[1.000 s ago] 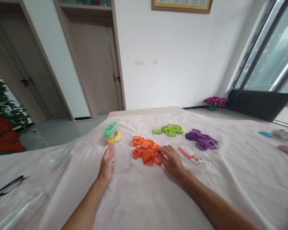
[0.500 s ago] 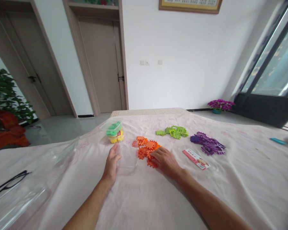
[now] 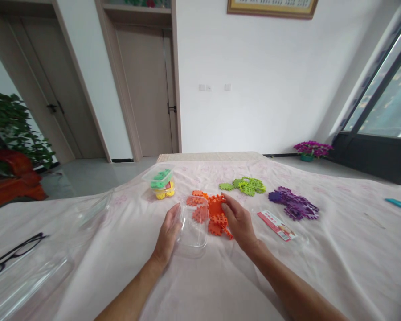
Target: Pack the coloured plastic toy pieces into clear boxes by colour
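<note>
My left hand (image 3: pixel 169 234) grips a clear plastic box (image 3: pixel 194 227), tilted with its opening toward the orange pieces. My right hand (image 3: pixel 239 220) is closed on a bunch of orange interlocking pieces (image 3: pixel 217 213) and holds them at the box's mouth. A few more orange pieces (image 3: pixel 197 197) lie on the cloth just behind. Both hands are over the pale pink cloth (image 3: pixel 220 276) that covers the table.
A second clear box (image 3: pixel 161 183) with green and yellow pieces stands behind the left hand. Green pieces (image 3: pixel 245 184) and purple pieces (image 3: pixel 294 204) lie in piles to the right, with a red and white card (image 3: pixel 276 224) nearby. Black glasses (image 3: pixel 11 256) and clear lids (image 3: pixel 26 281) lie at the left.
My left hand has tilted the clear box up and drawn it nearer. My right hand has gathered orange pieces and lifted them against the box's opening. The view has shifted slightly left.
</note>
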`<state>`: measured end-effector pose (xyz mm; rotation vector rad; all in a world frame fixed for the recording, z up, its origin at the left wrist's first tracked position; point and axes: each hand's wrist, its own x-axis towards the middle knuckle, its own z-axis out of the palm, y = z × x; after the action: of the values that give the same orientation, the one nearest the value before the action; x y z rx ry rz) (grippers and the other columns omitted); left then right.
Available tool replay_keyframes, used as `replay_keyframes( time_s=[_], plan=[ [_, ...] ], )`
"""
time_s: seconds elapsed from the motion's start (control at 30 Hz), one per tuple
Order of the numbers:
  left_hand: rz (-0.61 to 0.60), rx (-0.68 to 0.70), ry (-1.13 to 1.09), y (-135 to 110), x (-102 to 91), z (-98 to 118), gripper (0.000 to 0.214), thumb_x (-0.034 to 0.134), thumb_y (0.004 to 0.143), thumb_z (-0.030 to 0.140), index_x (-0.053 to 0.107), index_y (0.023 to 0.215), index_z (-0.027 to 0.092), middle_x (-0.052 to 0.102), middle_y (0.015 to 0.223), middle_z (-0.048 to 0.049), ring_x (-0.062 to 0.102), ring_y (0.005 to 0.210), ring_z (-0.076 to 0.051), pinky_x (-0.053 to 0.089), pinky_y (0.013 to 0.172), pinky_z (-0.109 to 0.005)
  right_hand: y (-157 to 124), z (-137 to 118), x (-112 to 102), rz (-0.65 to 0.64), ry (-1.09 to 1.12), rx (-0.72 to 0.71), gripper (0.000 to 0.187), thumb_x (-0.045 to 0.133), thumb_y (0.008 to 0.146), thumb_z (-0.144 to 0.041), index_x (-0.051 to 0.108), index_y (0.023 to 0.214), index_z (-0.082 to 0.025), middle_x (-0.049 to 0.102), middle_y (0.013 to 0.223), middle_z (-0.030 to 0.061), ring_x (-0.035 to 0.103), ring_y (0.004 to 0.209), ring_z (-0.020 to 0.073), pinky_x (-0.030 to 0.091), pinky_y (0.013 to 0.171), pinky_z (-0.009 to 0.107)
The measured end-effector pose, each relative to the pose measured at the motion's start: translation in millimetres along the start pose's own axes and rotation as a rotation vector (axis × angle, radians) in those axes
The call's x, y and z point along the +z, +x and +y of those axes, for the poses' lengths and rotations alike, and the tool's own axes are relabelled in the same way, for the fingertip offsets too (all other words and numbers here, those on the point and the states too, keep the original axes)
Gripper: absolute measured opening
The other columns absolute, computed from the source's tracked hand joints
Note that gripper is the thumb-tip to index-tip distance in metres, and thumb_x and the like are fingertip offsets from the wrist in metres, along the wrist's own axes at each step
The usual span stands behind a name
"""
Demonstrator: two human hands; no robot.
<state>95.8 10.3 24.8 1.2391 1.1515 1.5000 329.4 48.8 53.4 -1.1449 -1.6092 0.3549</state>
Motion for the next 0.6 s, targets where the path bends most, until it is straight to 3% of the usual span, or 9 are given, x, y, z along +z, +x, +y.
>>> replay_keyframes(
  time_s=[0.13, 0.23, 0.3, 0.4, 0.5, 0.6],
  plan=[
    [-0.044, 0.015, 0.019, -6.8, 6.4, 4.1, 0.053, 0.053, 0.086, 0.029, 0.044, 0.137, 0.02, 0.044, 0.149, -0.0093, 0.041, 0.137, -0.022, 0.034, 0.113, -0.036, -6.3, -32.3, 9.7, -0.174, 0.014, -0.098, 0.035, 0.046, 0.094, -0.031, 0.062, 0.124, -0.026, 0.068, 0.117, 0.0054, 0.062, 0.109, 0.0226, 0.05, 0.096, 0.04],
    [-0.054, 0.023, 0.019, -9.1, 8.1, 7.6, 0.05, 0.05, 0.086, 0.029, 0.046, 0.135, 0.021, 0.048, 0.145, -0.0075, 0.043, 0.135, -0.02, 0.034, 0.113, -0.034, -8.9, -41.4, 14.6, -0.322, -0.022, -0.217, 0.035, 0.044, 0.096, -0.03, 0.059, 0.128, -0.029, 0.064, 0.121, 0.0061, 0.06, 0.111, 0.0223, 0.05, 0.097, 0.04],
    [-0.039, 0.042, 0.05, -9.1, 7.9, 8.6, 0.048, 0.049, 0.084, 0.027, 0.05, 0.132, 0.022, 0.051, 0.142, -0.0062, 0.045, 0.133, -0.019, 0.033, 0.113, -0.034, -7.5, -35.9, 15.4, -0.321, -0.068, -0.253, 0.037, 0.044, 0.096, -0.029, 0.056, 0.131, -0.03, 0.062, 0.124, 0.0069, 0.058, 0.114, 0.0225, 0.049, 0.098, 0.041],
    [0.007, 0.049, 0.107, -7.0, 5.6, 6.2, 0.05, 0.05, 0.077, 0.022, 0.055, 0.127, 0.021, 0.059, 0.131, -0.0064, 0.054, 0.121, -0.02, 0.041, 0.105, -0.033, -2.1, -15.3, 12.8, -0.201, -0.142, -0.238, 0.036, 0.041, 0.096, -0.024, 0.058, 0.127, -0.026, 0.062, 0.121, 0.0078, 0.056, 0.113, 0.022, 0.046, 0.099, 0.04],
    [0.084, 0.001, 0.162, -3.7, 1.6, 1.9, 0.053, 0.05, 0.07, 0.019, 0.06, 0.122, 0.019, 0.066, 0.105, -0.0053, 0.063, 0.09, -0.017, 0.05, 0.081, -0.029, 0.1, 5.4, 8.6, -0.154, -0.28, -0.217, 0.034, 0.041, 0.095, -0.021, 0.061, 0.122, -0.025, 0.063, 0.117, 0.0081, 0.055, 0.109, 0.0231, 0.045, 0.098, 0.041],
    [0.206, -0.007, 0.183, -1.0, -3.2, 0.5, 0.05, 0.052, 0.068, 0.021, 0.065, 0.116, 0.018, 0.061, 0.08, 0.0, 0.053, 0.063, -0.012, 0.046, 0.061, -0.024, -5.1, 13.4, 7.1, -0.244, -0.462, -0.213, 0.031, 0.042, 0.096, -0.024, 0.063, 0.119, -0.023, 0.063, 0.118, 0.0088, 0.054, 0.108, 0.0242, 0.043, 0.096, 0.041]
  ],
)
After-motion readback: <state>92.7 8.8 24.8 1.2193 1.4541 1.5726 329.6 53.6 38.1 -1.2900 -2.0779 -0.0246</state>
